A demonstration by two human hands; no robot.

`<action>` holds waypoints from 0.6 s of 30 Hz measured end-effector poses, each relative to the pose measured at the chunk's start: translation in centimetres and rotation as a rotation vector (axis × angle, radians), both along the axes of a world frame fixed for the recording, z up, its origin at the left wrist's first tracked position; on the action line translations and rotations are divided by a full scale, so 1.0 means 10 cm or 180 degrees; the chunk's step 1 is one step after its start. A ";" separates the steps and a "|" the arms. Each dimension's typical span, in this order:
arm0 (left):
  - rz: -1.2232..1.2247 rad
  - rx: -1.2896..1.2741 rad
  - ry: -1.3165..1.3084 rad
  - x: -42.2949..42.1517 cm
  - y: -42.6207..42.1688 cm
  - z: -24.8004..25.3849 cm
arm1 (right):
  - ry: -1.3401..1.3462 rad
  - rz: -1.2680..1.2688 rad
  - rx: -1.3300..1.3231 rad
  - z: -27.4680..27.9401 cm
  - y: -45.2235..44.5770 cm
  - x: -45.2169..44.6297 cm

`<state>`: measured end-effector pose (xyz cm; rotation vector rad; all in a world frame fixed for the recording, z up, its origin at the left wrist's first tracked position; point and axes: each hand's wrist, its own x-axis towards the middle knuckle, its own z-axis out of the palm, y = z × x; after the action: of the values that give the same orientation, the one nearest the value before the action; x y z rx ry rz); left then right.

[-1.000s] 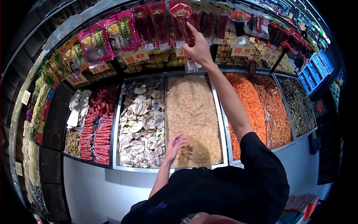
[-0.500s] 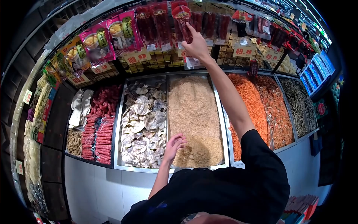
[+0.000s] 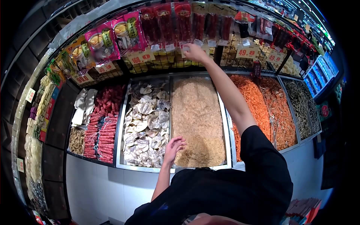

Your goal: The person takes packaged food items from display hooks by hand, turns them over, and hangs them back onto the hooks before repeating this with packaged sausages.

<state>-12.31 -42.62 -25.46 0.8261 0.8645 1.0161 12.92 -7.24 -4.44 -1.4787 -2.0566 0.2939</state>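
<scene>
At the top centre a red sausage packet hangs in a row of similar packets. Just under it, my right hand is raised at the white tags, fingers bent together; whatever they pinch is too small to make out. My left hand hovers over the near left part of the bin of pale dried shrimp, fingers apart and slightly curled, holding nothing. Left of that bin lie flat dried fish pieces; orange dried shrimp fill the bin to its right.
Bundled red sausages lie in the left bin. Small dark dried fish are at the far right. Pink snack bags hang at the upper left above price cards. A blue-and-white display box stands at the right.
My right hand has moved down off the red sausage packet to the tags, and its fingers have closed up. The packet now hangs back in the row. My left hand has barely moved.
</scene>
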 end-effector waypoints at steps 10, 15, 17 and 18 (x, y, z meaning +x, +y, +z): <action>-0.0012 0.0027 0.0264 -0.11 -0.15 -0.26 | 0.1595 0.0393 -0.3519 -2.25 -3.61 0.61; -0.0343 -0.0141 0.0348 0.06 -0.11 -0.41 | 0.1901 -0.0111 -0.4020 -2.42 -5.20 0.64; -0.0602 -0.0196 0.0282 0.21 -0.03 -0.40 | 0.2349 -0.0492 -0.3897 -2.48 -5.50 0.65; -0.0833 -0.0080 0.0345 0.29 0.01 -0.35 | 0.2770 -0.0849 -0.3748 -2.51 -5.61 0.66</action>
<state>-9.40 -42.49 -28.99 0.9523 0.8341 0.7353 19.56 -63.37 -29.57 -1.6846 -0.8931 1.8616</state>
